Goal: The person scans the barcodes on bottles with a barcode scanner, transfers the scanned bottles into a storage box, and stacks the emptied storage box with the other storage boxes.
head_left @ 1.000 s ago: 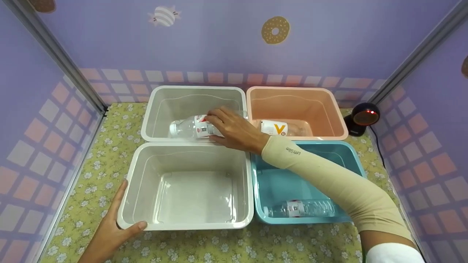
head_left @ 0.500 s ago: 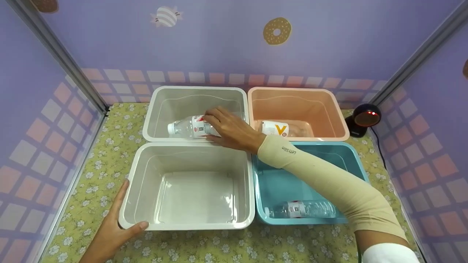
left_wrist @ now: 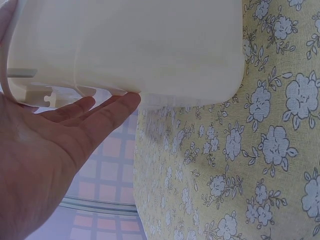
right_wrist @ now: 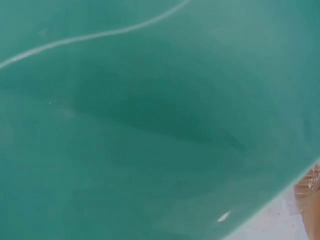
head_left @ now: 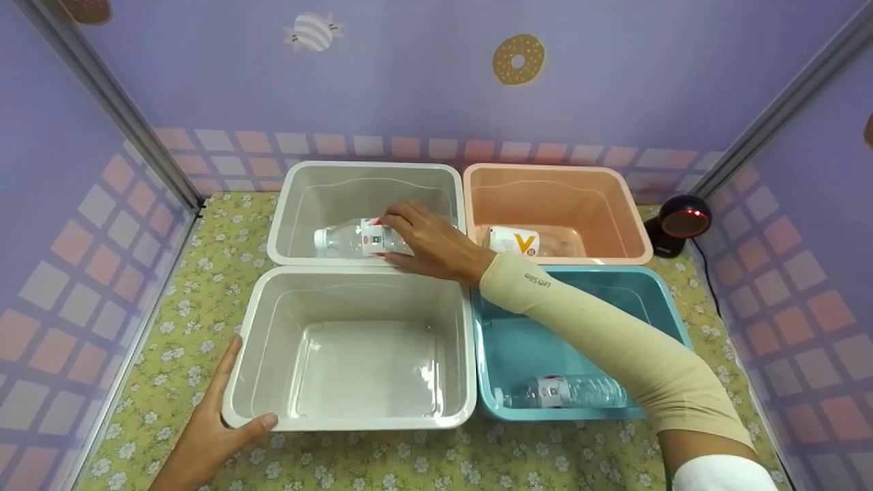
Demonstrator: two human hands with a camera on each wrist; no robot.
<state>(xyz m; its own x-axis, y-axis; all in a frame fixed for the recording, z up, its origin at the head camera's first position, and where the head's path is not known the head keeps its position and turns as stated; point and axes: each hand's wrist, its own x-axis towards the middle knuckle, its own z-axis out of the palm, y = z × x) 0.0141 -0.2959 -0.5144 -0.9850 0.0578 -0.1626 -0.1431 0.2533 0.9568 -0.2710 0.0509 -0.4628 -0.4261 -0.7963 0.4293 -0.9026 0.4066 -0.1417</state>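
Observation:
My right hand (head_left: pixel 433 242) grips a clear plastic bottle (head_left: pixel 346 238) with a white cap and a red-and-white label. The bottle lies sideways in the rear grey-white bin (head_left: pixel 283 208), cap to the left, its base end hidden behind my hand. My left hand (head_left: pixel 211 416) touches the front-left corner of the front white bin (head_left: pixel 361 419), thumb at the front rim. In the left wrist view, the fingers (left_wrist: pixel 112 112) of that hand lie extended against the bin's outer wall. The right wrist view mostly shows the blue bin's inner wall (right_wrist: pixel 150 175).
The blue bin (head_left: pixel 481 354) at front right holds another clear bottle (head_left: pixel 580 391). At back right, the peach bin (head_left: pixel 545 194) holds a bottle (head_left: pixel 515 241) with a white-and-yellow label. A black scanner (head_left: pixel 682 221) stands right of it. Purple walls enclose three sides.
My right hand and the bottle stay almost in place, with a slight shift of the arm to the left. The left hand stays at the bin corner.

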